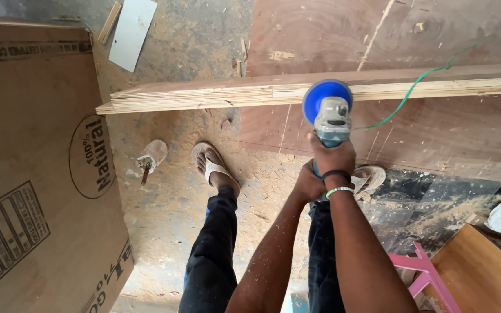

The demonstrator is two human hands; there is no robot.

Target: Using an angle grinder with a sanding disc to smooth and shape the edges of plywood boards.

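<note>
- Starting with the biggest stuff: big plywood sheet [436, 133] lies flat on the dusty floor [175, 191], and a cardboard panel [30, 174] fills the left side.
- Stack of plywood boards [204, 95] runs across the view, edge facing the camera.
- Angle grinder [330, 119], blue disc guard pressed right against that stack's edge, near the middle. Green cable [430, 72] trails off over the sheet.
- Right hand [333, 156] is wrapped tight around the grinder body, wristbands on.
- Left hand [308, 184] sits just below it, curled round the grinder's rear end.
- Sandalled foot [215, 168] planted in sawdust, pink stool [427, 272] bottom right.
</note>
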